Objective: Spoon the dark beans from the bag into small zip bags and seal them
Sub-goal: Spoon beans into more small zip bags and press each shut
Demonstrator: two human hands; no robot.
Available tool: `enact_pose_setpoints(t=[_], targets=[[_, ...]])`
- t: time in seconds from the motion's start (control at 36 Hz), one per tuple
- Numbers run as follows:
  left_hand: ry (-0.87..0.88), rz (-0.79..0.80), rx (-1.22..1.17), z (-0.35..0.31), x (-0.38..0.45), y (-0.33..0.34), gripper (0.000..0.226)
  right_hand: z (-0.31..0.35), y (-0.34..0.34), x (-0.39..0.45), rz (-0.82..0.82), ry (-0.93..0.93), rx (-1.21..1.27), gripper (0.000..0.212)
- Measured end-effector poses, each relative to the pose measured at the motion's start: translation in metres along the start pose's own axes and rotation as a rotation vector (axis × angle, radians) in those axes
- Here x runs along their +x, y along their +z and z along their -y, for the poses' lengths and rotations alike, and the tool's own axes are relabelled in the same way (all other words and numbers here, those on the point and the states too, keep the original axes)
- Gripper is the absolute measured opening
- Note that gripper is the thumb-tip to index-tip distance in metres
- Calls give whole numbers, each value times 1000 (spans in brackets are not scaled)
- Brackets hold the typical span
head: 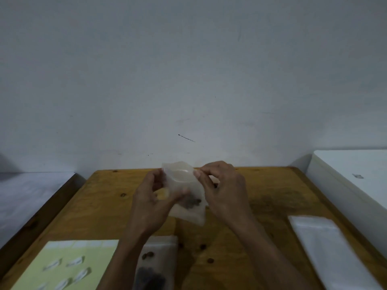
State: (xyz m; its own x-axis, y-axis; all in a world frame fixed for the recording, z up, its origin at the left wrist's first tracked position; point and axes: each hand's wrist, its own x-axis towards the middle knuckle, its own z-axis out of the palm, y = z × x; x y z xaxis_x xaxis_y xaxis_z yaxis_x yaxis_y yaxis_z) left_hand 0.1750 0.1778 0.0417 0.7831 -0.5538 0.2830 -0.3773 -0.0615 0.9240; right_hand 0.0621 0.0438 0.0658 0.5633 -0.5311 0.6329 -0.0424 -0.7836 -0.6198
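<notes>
I hold a small clear zip bag [184,191] above the middle of the wooden table [272,197], its mouth gaping at the top. A small clump of dark beans [192,203] sits low inside it. My left hand [150,197] grips the bag's left side. My right hand [222,183] pinches the right corner of its mouth. At the near edge, between my forearms, lies a clear bag with dark beans [152,277] in it. No spoon is in sight.
A yellow sheet [69,266] with several small white pieces lies at the near left. A stack of clear bags [328,248] lies at the right. A few loose beans [202,246] dot the table. A white box [351,174] stands right of the table.
</notes>
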Motion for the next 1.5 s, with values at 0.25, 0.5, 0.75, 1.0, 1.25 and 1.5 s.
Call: enact_pose_setpoints(t=[0.25,0.5,0.75,1.0,1.25,1.5], targets=[[70,-46,-362,-20,-8,-28,19,17,-16,-2,143,185,338,22],[-37,167,-399,-19,-19,-32,43,23,-13,-18,285,417,643,13],[-92,116,-346,-24,-45,-21,39,26,-16,-44,372,630,758,17],[-152,78,-367,-17,-68,-11,14,21,-11,-70,350,714,768,21],[-462,150,-294,7,-88,-12,10,11,1,-102,441,1095,848,20],[-379,73,322,20,-75,6,23,-8,8,-103,425,924,517,16]])
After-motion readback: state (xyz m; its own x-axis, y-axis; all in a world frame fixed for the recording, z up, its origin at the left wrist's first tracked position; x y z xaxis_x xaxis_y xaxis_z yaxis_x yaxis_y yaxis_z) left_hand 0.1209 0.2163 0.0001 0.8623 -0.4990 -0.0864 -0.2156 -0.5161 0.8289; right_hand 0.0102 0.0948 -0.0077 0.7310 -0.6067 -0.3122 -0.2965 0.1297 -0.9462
